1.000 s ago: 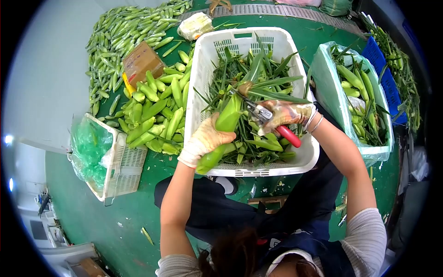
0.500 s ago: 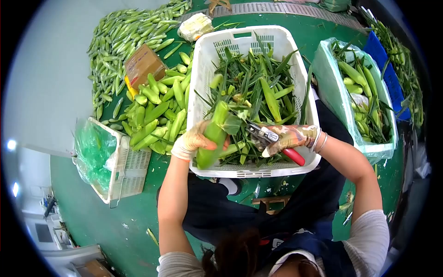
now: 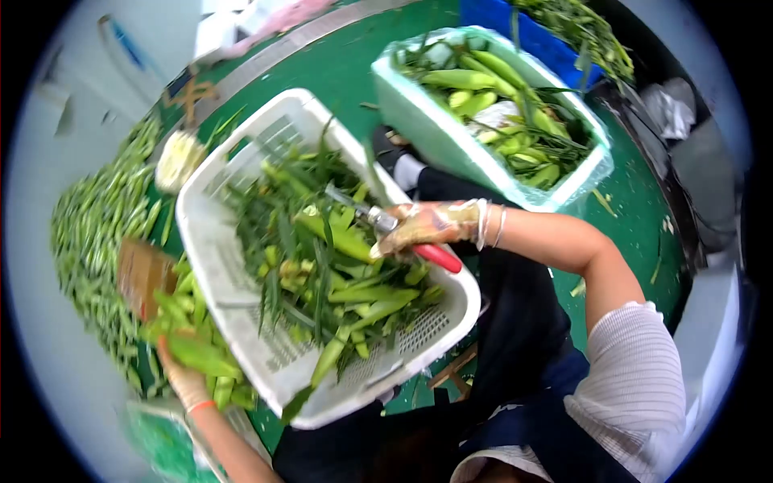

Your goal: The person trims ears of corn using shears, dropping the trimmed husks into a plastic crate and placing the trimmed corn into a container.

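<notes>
My right hand (image 3: 427,224), in a patterned glove, grips pruning shears (image 3: 437,256) with a red handle; the metal blades point up and left over the white crate (image 3: 201,241). Inside that crate lie cut green leaves and husk pieces (image 3: 322,249). My left hand (image 3: 183,380), in a pale glove, is past the crate's left side at the pile of husked corn (image 3: 217,390). A green ear of corn (image 3: 197,355) lies against its palm, with fingers at the ear's left end. Motion blur softens the left hand's outline.
A cardboard box (image 3: 145,278) sits beside the corn pile. Behind it spreads a large heap of wrapped corn (image 3: 88,249). A lined bin (image 3: 427,129) with more corn stands at upper right, next to a blue crate (image 3: 531,40). A green plastic bag (image 3: 161,439) is at lower left.
The view has turned, so the crate appears tilted. My left hand has carried the ear of corn from above the crate left to the pile. My right hand still holds the shears.
</notes>
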Tool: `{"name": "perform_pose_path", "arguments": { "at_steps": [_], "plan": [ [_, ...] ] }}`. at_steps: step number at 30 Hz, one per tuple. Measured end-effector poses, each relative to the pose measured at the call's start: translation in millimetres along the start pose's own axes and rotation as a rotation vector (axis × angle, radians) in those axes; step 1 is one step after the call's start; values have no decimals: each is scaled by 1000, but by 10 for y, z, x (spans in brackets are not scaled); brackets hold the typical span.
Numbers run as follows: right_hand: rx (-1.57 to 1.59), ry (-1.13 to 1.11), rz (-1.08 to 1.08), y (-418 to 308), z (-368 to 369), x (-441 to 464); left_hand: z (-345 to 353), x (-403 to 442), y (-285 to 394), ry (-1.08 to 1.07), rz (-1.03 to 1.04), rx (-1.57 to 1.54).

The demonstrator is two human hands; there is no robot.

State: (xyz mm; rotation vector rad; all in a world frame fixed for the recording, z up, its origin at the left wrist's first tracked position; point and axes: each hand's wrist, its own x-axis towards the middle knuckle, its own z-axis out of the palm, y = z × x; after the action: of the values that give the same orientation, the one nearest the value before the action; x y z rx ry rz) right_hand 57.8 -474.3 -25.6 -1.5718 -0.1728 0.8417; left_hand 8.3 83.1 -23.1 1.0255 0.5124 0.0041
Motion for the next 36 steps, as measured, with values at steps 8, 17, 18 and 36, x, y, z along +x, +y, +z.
{"name": "perform_pose_path", "arguments": {
  "at_steps": [8, 17, 18, 36],
  "plan": [
    [-666, 1161, 297, 675, -2717, 17, -1337, 1358, 505, 1039, 459, -127],
    [-1238, 1265, 313, 1005, -3842, 1304, 445, 1700, 340, 366, 779, 842],
    [-1268, 1237, 256, 1055, -3924, 1318, 1136, 1389, 121, 222, 702, 1127],
    [-586, 402, -372, -762, 385, -271, 3178, -933, -1285, -334, 596, 864]
  ]
}}
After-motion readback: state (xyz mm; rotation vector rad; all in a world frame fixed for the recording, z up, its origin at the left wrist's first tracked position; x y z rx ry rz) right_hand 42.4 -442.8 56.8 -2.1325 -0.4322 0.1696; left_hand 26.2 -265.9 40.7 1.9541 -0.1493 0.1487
